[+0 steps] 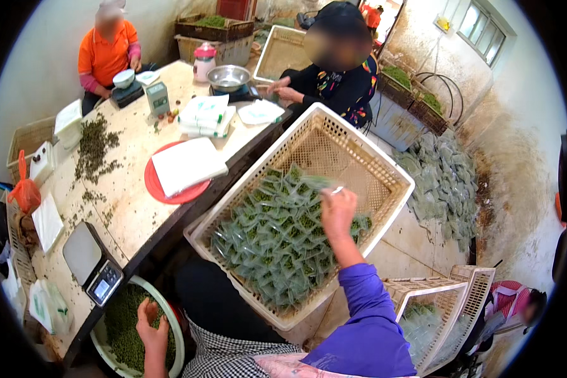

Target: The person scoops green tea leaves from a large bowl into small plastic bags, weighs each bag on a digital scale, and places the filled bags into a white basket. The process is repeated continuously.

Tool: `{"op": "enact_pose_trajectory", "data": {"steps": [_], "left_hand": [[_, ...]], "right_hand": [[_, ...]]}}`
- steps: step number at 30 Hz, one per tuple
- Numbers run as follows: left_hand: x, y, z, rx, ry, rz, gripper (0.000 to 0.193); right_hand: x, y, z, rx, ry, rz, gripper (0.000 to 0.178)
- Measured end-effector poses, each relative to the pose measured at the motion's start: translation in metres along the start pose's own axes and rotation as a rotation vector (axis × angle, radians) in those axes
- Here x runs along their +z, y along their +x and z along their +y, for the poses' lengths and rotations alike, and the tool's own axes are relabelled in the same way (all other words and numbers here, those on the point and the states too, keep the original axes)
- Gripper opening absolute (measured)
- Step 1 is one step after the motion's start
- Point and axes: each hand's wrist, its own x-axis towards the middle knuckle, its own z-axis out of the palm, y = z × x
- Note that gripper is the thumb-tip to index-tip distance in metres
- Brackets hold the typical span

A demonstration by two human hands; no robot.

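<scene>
My right hand (338, 211) pinches a small clear plastic bag (316, 181), smeared by motion, over a cream plastic crate (384, 183). Many small clear bags of green berries (274, 239), like green peppercorns, stand in close rows in the crate's near part. At lower left, my left hand (152, 324) is over a pale round tub (176, 349) of loose green berries (125, 327). Its fingers are curved and apart from the thumb, and I see nothing held. A digital scale (101, 283) sits on the table edge above the tub.
The table (132, 220) bears a red plate (154, 183) with a stack of clear bags (189, 165), a steel bowl (229, 77) and scattered berries (94, 148). Two people sit beyond. Filled bags (444, 176) lie heaped on the floor at right; more crates (428, 296) stand below.
</scene>
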Motion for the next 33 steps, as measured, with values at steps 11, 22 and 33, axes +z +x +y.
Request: {"op": "enact_pose_trajectory", "data": {"steps": [11,22,33], "left_hand": [[-0.025,-0.021,-0.024,-0.024,-0.090,0.125,0.043],[-0.090,-0.032,-0.064,-0.030,0.057,0.386,0.013],[-0.170,-0.049,-0.081,0.060,0.325,0.734,0.017]], "right_hand": [[0.018,-0.055,0.067,0.153,-0.476,-0.608,0.018],[0.012,-0.005,-0.151,-0.351,0.280,-0.207,0.003],[-0.002,-0.062,-0.431,-0.868,0.877,-0.361,0.007]]}}
